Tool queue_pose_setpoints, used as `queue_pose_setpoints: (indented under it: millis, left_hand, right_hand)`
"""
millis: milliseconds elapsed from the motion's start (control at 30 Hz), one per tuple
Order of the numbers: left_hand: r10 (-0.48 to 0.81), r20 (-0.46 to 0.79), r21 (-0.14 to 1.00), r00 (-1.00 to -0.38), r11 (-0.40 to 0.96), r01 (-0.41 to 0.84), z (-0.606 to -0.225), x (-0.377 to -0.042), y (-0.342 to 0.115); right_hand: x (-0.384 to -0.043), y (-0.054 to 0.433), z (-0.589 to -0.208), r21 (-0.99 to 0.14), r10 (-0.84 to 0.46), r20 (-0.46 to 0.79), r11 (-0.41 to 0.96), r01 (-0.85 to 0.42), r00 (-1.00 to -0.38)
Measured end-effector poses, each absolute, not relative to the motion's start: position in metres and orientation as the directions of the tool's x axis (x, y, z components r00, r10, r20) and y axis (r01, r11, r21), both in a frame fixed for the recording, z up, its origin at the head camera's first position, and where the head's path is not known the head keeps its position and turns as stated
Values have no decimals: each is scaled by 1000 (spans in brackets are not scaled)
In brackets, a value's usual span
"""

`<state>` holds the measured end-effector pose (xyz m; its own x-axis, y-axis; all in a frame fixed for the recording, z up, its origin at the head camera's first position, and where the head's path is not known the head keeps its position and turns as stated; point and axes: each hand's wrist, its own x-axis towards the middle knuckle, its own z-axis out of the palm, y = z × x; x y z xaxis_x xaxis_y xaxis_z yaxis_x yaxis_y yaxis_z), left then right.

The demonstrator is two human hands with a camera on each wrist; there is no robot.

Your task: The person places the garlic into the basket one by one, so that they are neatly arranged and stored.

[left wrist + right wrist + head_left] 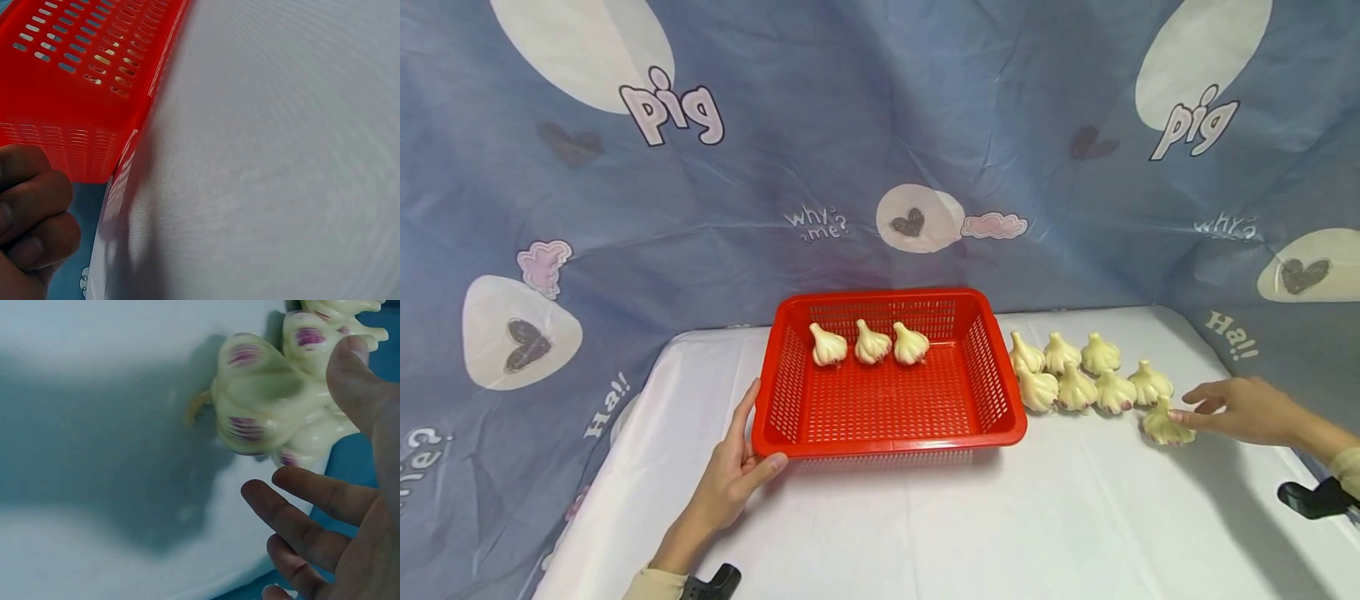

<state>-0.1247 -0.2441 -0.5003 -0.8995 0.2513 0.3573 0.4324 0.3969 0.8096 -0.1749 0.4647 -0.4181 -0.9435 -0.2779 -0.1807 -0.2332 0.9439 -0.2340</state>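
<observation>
A red plastic basket (891,443) with slotted walls holds three garlic bulbs (872,342) in a row along its far side. My left hand (727,479) grips its near left corner, thumb on the rim; curled fingers (39,203) show beside the wall in the left wrist view. On the right, my right hand (1255,411) reaches to a single garlic bulb (1167,425) nearest me. In the right wrist view, the thumb and spread fingers (306,522) stand either side of that bulb (259,400), not closed round it.
Several more garlic bulbs (1077,387) lie in two rows right of the basket. A white cloth (1000,533) covers the table. Behind and at both sides hangs a blue printed curtain (820,100).
</observation>
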Motion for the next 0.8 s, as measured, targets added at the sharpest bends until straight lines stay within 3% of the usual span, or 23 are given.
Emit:
queue_pose_setpoints:
  millis: [800]
  left_hand:
    - [242, 350, 813, -905, 402, 421, -501, -124, -245]
  right_hand:
    - [-176, 458, -431, -256, -339, -166, 922, -292, -926]
